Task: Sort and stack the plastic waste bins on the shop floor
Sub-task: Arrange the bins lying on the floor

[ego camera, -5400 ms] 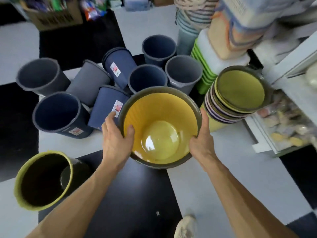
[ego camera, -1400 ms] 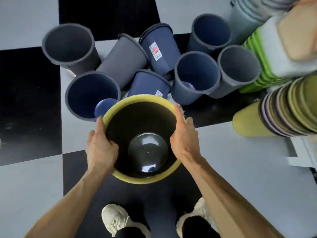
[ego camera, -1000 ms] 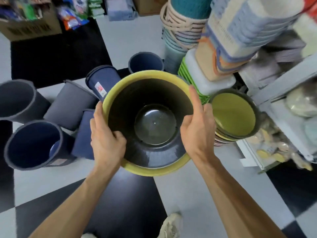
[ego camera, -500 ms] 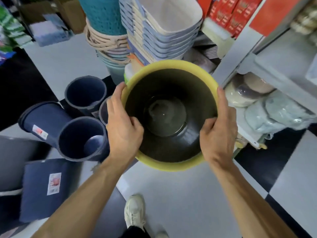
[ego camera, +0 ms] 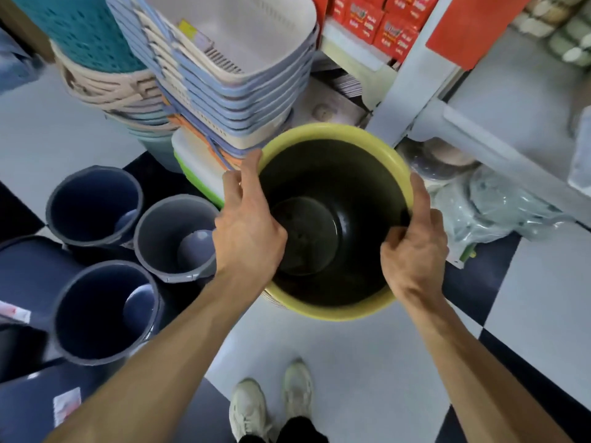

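1. Here we hold a yellow-rimmed bin [ego camera: 332, 219] with a dark inside, mouth up, in front of us above the checkered floor [ego camera: 367, 362].
2. Our left hand [ego camera: 248, 228] grips the bin's left rim, thumb curled inside against the dark wall and fingers [ego camera: 232, 190] wrapped over the outside.
3. Our right hand [ego camera: 414, 251] grips the right rim the same way, thumb hooked inside and the other fingers along the outer edge.
4. Beneath the bin's near edge we can make out what looks like the rims of a stack [ego camera: 275, 300] of other bins; whether our bin touches them we cannot tell.
5. To the left, three open bins stand upright on the floor: a grey bin [ego camera: 174, 238] nearest our left hand, a far blue bin [ego camera: 94, 206] behind it, and a near blue bin [ego camera: 105, 311] close to our left forearm.
6. More blue bins [ego camera: 28, 273] lie on their sides at the left edge of the view.
7. Behind our bin rises a pile of laundry baskets [ego camera: 230, 68], and a pale shelf unit [ego camera: 425, 91] with red boxes [ego camera: 377, 24] stands to the right.
8. Our light-coloured shoes [ego camera: 271, 407] stand on the floor below.
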{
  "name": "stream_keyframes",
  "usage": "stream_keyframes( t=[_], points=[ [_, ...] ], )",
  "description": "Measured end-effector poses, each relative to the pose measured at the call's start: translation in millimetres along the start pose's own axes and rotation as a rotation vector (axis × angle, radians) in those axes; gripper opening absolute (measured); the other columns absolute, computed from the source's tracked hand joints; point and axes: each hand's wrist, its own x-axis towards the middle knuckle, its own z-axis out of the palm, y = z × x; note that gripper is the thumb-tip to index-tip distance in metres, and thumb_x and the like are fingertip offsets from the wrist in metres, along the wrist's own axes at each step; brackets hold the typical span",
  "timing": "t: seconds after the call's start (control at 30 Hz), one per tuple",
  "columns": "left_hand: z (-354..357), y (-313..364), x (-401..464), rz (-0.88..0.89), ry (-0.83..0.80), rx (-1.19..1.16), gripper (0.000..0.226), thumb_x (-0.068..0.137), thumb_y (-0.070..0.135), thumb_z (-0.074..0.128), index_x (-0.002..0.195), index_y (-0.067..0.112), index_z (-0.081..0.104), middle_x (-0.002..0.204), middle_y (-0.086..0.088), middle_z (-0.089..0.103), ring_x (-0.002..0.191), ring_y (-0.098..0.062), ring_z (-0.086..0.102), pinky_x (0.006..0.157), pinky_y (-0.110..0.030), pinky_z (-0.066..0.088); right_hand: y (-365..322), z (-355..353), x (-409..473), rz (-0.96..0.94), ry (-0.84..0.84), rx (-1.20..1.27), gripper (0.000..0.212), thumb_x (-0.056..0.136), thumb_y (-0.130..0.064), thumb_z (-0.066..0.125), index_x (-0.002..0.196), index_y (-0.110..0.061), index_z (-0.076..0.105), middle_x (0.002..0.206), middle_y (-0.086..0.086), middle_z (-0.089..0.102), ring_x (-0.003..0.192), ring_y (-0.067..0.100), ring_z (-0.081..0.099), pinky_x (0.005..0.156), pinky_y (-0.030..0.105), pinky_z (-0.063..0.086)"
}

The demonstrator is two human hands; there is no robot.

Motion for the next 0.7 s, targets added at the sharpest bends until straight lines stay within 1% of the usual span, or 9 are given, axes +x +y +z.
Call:
stream_keyframes(
  t=[0.07, 0.17, 0.23, 0.3, 0.37, 0.47, 0.53, 0.63, 0.7],
  points=[
    [2.8, -0.7, -0.7, -0.022, -0.019, 0.024, 0.084, 0.076, -0.003, 0.051, 0.149, 0.030, 0.023, 0.138, -0.007, 0.036, 0.105, -0.045, 0.053, 0.085, -0.055, 0.043, 5.3, -0.7, 6.2, 0.002, -0.024, -0.011, 0.077, 0.088, -0.001, 0.048, 0.152, -0.036, 0.023, 0.102, 0.001, 0.041, 0.085, 0.014, 0.039, 0.088, 0.038, 0.040],
    [8.3, -12.0, -8.9, -0.110, -0.094, 0.062, 0.087, 0.077, -0.004, 0.052, 0.150, 0.030, 0.019, 0.139, -0.008, 0.034, 0.107, -0.047, 0.052, 0.088, -0.055, 0.042, 10.2, 3.5, 6.4, -0.036, -0.101, -0.059, 0.079, 0.085, 0.003, 0.049, 0.152, -0.033, 0.025, 0.101, 0.005, 0.044, 0.083, 0.020, 0.045, 0.082, 0.039, 0.041],
    [17.5, -24.0, -14.1, -0.159, -0.141, 0.084, 0.088, 0.077, -0.005, 0.052, 0.152, 0.028, 0.018, 0.140, -0.008, 0.032, 0.105, -0.048, 0.053, 0.088, -0.055, 0.042, 13.4, 15.3, 1.8, -0.029, -0.177, -0.085, 0.082, 0.084, 0.005, 0.049, 0.153, -0.032, 0.022, 0.110, 0.010, 0.048, 0.092, 0.027, 0.052, 0.082, 0.040, 0.043],
    [31.3, -37.4, -12.9, -0.192, -0.180, 0.102, 0.089, 0.078, -0.007, 0.052, 0.153, 0.027, 0.016, 0.142, -0.008, 0.031, 0.102, -0.049, 0.054, 0.088, -0.056, 0.042, 18.1, 32.1, 1.3, -0.016, -0.237, -0.088, 0.086, 0.084, 0.006, 0.051, 0.153, -0.033, 0.018, 0.125, 0.013, 0.047, 0.101, 0.033, 0.055, 0.086, 0.044, 0.046],
    [47.5, -54.5, -7.0, -0.216, -0.226, 0.131, 0.091, 0.079, -0.007, 0.052, 0.154, 0.026, 0.013, 0.143, -0.009, 0.029, 0.104, -0.050, 0.054, 0.089, -0.057, 0.042, 26.4, 51.7, 5.9, 0.002, -0.312, -0.097, 0.090, 0.084, 0.006, 0.054, 0.153, -0.034, 0.013, 0.133, 0.014, 0.043, 0.102, 0.035, 0.058, 0.087, 0.046, 0.049],
    [76.7, -82.9, 1.5, -0.247, -0.352, 0.188, 0.097, 0.078, -0.005, 0.054, 0.155, 0.025, 0.003, 0.149, -0.008, 0.023, 0.116, -0.048, 0.049, 0.092, -0.057, 0.042, 44.4, 86.1, 12.9, 0.051, -0.449, -0.146, 0.097, 0.084, 0.003, 0.057, 0.154, -0.034, 0.002, 0.142, 0.019, 0.035, 0.108, 0.037, 0.058, 0.090, 0.046, 0.052],
    [95.1, -98.5, 5.7, -0.273, -0.449, 0.251, 0.101, 0.079, 0.002, 0.057, 0.154, 0.028, -0.007, 0.155, -0.005, 0.015, 0.125, -0.044, 0.046, 0.093, -0.056, 0.043, 55.2, 106.2, 16.2, 0.089, -0.543, -0.188, 0.103, 0.082, -0.002, 0.060, 0.152, -0.037, -0.007, 0.150, 0.018, 0.025, 0.113, 0.039, 0.057, 0.090, 0.051, 0.053],
    [107.3, -112.9, 14.9, -0.274, -0.575, 0.363, 0.105, 0.081, 0.016, 0.062, 0.152, 0.030, -0.014, 0.161, -0.003, 0.008, 0.132, -0.039, 0.042, 0.096, -0.054, 0.043, 65.9, 124.1, 21.7, 0.149, -0.665, -0.289, 0.109, 0.081, -0.010, 0.064, 0.147, -0.041, -0.017, 0.159, 0.013, 0.011, 0.130, 0.039, 0.046, 0.097, 0.054, 0.047],
    [103.6, -116.2, 24.5, -0.244, -0.629, 0.424, 0.101, 0.083, 0.023, 0.063, 0.153, 0.028, -0.010, 0.158, -0.005, 0.017, 0.129, -0.038, 0.045, 0.095, -0.052, 0.043, 66.2, 130.4, 26.4, 0.159, -0.695, -0.359, 0.107, 0.082, -0.017, 0.065, 0.147, -0.038, -0.018, 0.160, 0.012, 0.007, 0.139, 0.038, 0.033, 0.103, 0.057, 0.041]
  ],
)
